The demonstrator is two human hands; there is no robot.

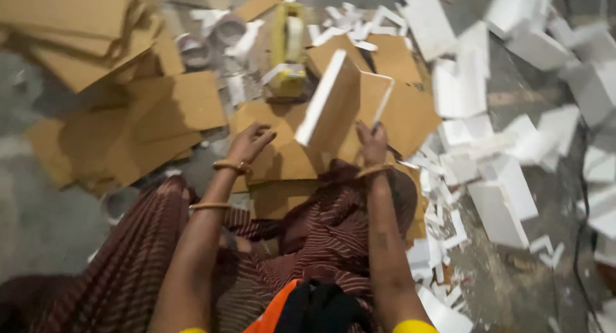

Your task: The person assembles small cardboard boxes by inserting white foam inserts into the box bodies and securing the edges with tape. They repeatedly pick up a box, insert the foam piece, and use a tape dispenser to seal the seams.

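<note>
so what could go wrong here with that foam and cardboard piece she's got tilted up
The right hand alone grips the tilted foam-and-cardboard panel at its lower edge, so it may tip or slip. The left hand rests on the cardboard sheet and is not steadying it. Loose foam offcuts nearby could get knocked or crushed.

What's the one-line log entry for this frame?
left hand: open, on cardboard sheet | right hand: gripping foam-and-cardboard piece, tilted up | tape dispenser beyond

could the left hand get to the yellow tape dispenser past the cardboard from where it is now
Probably yes. The left hand rests open on flat brown cardboard sheets, and the yellow tape dispenser stands beyond with only low scraps between. The right hand holds the foam-edged cardboard panel off to the side.
</note>
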